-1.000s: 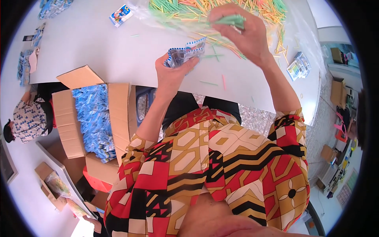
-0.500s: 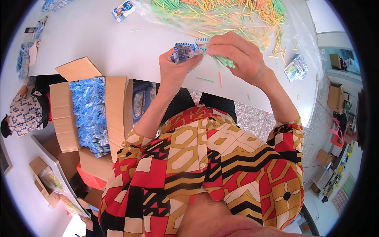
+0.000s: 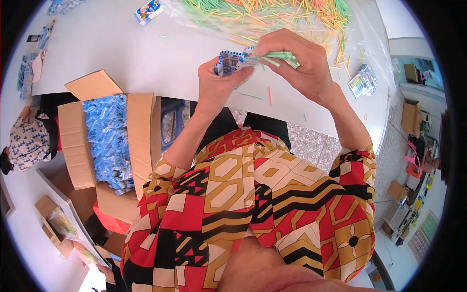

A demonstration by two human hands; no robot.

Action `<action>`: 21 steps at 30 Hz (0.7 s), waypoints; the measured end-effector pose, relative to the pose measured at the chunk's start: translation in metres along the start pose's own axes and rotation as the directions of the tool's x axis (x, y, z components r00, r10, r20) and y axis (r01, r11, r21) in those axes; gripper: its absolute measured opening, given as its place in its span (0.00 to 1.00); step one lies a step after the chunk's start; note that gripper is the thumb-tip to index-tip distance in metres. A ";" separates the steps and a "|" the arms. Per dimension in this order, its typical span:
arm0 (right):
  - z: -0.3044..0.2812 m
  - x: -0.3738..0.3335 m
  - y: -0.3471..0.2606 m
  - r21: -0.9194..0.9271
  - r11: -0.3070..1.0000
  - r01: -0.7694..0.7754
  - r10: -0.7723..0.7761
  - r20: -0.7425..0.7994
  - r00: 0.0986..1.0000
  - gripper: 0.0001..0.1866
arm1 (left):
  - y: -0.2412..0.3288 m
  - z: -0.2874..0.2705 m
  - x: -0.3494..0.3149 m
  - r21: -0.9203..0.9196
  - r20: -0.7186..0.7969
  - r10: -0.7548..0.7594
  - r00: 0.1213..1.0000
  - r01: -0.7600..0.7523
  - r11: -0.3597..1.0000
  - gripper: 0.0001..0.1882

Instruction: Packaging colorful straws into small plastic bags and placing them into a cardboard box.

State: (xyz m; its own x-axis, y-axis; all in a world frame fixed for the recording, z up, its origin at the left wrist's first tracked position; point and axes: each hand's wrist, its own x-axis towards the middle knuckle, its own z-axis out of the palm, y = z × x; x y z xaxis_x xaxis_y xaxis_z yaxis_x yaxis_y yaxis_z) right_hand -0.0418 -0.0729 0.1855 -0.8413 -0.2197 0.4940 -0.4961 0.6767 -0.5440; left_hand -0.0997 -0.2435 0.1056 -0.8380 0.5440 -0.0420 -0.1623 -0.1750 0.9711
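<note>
Left hand [image 3: 213, 86]: blue-white packet [image 3: 229, 63] is being gripped, apparently for steadiness; right hand [image 3: 311, 63], packet's three o'clock: green sticks [image 3: 283, 56] are being clasped together.

Large pale table [image 3: 121, 58], upper half of frame. Speckled greyish floor [image 3: 318, 146], centre and right. Blue stool [image 3: 179, 124], left of centre. Pale wall [image 3: 395, 253], lower right. Bright white light patch [image 3: 92, 280], bottom left.

head | left fisheye, head-worn | looks down | shirt [image 3: 228, 180] close, table [image 3: 116, 53] beyond
</note>
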 end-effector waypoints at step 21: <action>-0.007 0.012 0.030 0.277 0.831 -0.482 0.498 0.018 0.867 0.24 | -0.006 0.014 0.037 0.117 0.079 0.092 0.993 -0.101 0.988 0.08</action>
State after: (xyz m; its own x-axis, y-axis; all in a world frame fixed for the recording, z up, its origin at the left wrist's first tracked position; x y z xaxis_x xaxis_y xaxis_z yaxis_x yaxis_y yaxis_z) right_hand -0.0651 -0.0499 0.1797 -0.9803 0.1336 0.1455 -0.0659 0.4734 -0.8784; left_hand -0.1228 -0.2105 0.1011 -0.8055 0.5889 0.0664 -0.0146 -0.1317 0.9912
